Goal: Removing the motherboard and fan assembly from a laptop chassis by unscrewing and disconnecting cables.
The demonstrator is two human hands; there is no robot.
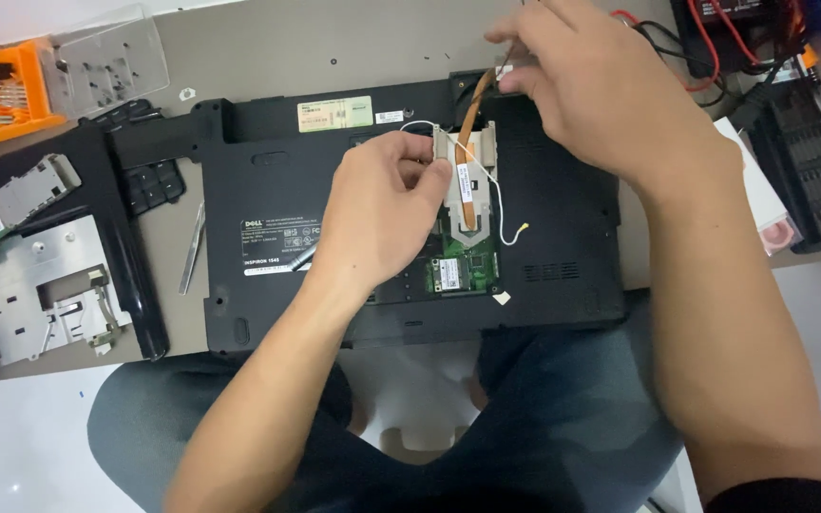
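Two bare hands work over a black laptop (268,190) lying bottom-up on the counter (268,52), near the middle of the frame. An open bay in its underside shows a metal cooling plate (467,185) with a copper pipe (474,114) curving toward the upper right, and a small green circuit card (463,274) just below it. A thin white wire (504,204) loops out beside the plate and ends loose on the black shell.

Around it: an orange parts tray (2,95) sits at the upper left, with a clear plastic lid (111,62) next to it. Lower left lies a grey metal bracket (35,294) and a small green board (16,199), beside a long black strip (125,247). Metal tweezers (192,249) rest just left of the laptop. At the upper right are red and black cables (705,47) and a black bit case (805,171). Dark trousers show at the bottom of the frame.

The left hand (382,214) comes up from the bottom, fingers curled, pinching the left edge of the cooling plate. The right hand (601,90) reaches in from the right, wrist bent, fingertips closed on the far end of the copper pipe at the upper edge of the laptop; its forearm hides the laptop's right corner.
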